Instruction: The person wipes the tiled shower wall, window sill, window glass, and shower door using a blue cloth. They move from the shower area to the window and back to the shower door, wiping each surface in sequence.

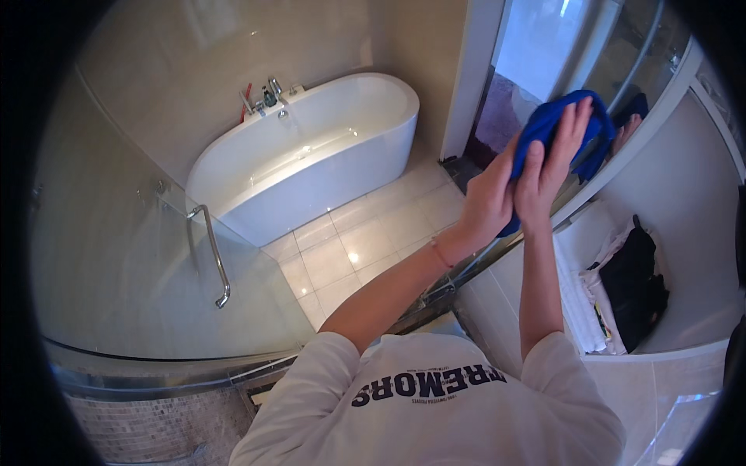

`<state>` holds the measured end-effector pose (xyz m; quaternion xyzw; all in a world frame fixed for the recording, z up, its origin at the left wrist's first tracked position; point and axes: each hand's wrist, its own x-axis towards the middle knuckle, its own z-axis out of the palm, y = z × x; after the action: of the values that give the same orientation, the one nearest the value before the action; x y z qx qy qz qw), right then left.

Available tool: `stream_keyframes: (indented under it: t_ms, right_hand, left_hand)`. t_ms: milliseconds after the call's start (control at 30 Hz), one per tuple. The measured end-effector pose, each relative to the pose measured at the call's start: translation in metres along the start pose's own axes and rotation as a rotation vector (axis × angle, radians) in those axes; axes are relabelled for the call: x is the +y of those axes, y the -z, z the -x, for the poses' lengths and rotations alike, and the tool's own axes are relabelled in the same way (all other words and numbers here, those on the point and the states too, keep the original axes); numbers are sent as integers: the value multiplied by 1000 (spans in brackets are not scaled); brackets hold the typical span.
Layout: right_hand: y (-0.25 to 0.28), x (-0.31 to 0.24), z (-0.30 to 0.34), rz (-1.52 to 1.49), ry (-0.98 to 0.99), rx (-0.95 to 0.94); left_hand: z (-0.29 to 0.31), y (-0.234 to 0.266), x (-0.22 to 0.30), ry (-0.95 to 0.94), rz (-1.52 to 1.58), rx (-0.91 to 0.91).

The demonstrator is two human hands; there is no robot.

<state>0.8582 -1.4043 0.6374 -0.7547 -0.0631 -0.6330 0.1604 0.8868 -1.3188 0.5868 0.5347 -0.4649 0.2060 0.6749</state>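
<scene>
A bunched blue cloth point(544, 116) is held up at the upper right against a glass panel point(598, 58). My right hand point(550, 167) lies along it with long fingers, keeping it pressed to the pane. Close beside it, my left hand point(491, 190) is closed on the cloth's left side, its fingertips hidden. A dark blue reflection of the cloth and a hand shows in the glass. Both forearms reach up from below, and a thin pink band point(441, 254) circles my left wrist.
A white freestanding bathtub point(326, 190) with a chrome faucet point(274, 87) stands ahead. To the left is a glass door with a metal handle point(214, 256). At the right, dark and light clothes point(633, 287) lie in a white recess. Pale tiles point(334, 252) cover the floor.
</scene>
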Motion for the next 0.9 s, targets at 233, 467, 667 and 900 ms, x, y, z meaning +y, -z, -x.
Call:
stream_keyframes:
  t_ms: [233, 467, 667, 900]
  right_hand:
    - [-4, 11, 108, 79, -123, -181]
    - [5, 13, 224, 141, -224, -400]
    - [16, 37, 215, 47, -176, -278]
    - [24, 70, 156, -1169, -621, -92]
  left_hand:
    - [89, 7, -33, 285, -31, -70]
    - [151, 25, -62, 609, -4, -295]
    - [120, 34, -60, 367, 116, -307]
    - [29, 21, -53, 294, 476, -554]
